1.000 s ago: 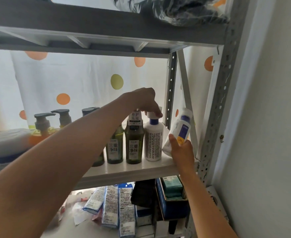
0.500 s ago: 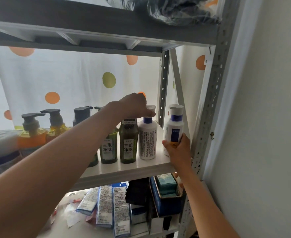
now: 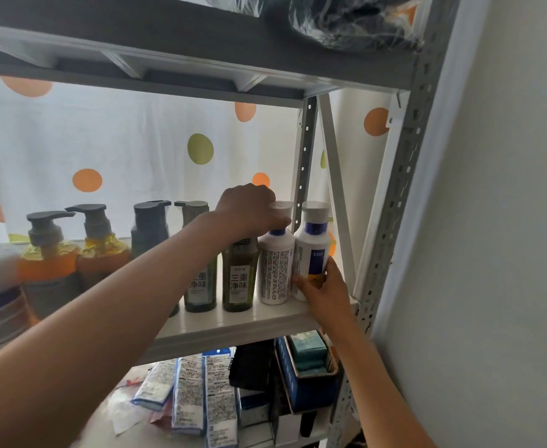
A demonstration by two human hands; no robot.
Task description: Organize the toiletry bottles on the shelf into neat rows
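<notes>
Most of the sorting looks finished, judging by the line now being formed along the white metal shelf board (image 3: 233, 328). Largest first, two amber pump bottles with dark grey heads (image 3: 52, 253) are being kept side by side at the left end, a dark grey pump bottle (image 3: 149, 234) just beside them. Two olive-green bottles with white labels (image 3: 238, 279) are being kept near the front edge. A white cylindrical bottle with a printed label (image 3: 275, 270) is being steadied at its cap by the curled fingers of the left hand (image 3: 249, 210). A white bottle with a blue band and blue label (image 3: 312, 250) is being gripped low by the right hand (image 3: 322, 291), upright and touching its neighbour. Only release and minor squaring appear to be remaining.
</notes>
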